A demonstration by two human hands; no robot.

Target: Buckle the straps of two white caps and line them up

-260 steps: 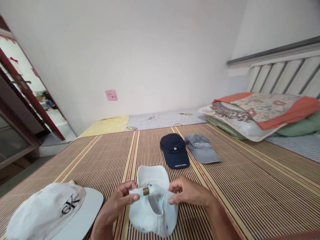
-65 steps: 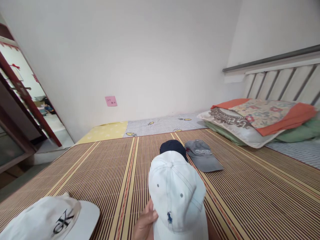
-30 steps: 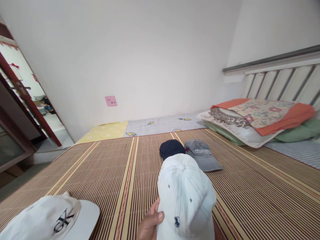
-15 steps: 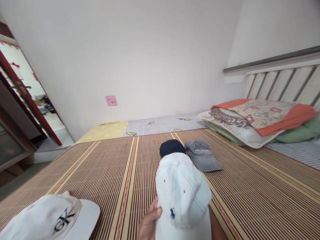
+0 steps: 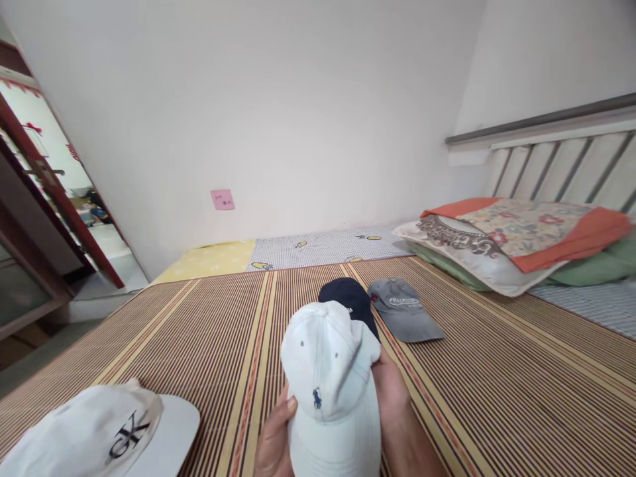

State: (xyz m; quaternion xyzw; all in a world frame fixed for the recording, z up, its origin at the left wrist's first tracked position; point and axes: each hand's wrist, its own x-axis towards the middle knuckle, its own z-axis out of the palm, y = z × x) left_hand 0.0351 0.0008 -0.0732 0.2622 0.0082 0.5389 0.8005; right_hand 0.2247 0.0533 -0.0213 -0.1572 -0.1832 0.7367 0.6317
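Both hands, left hand (image 5: 273,440) and right hand (image 5: 392,404), fingers clamped on white cotton polo-logo cap (image 5: 328,387), held above the striped bamboo bed mat (image 5: 497,371); mid-handling, next needs steady placement.

We hold a cap (image 5: 330,391) between our left hand (image 5: 274,442) and right hand (image 5: 392,397), above the mat (image 5: 497,391). Behind it lie two caps (image 5: 382,308) side by side; another cap (image 5: 106,437) lies far left, pillows (image 5: 511,238) back right.

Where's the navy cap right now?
In the head view, the navy cap lies mid-mat, just left of the grey cap, partly hidden behind the white cap in both hands.
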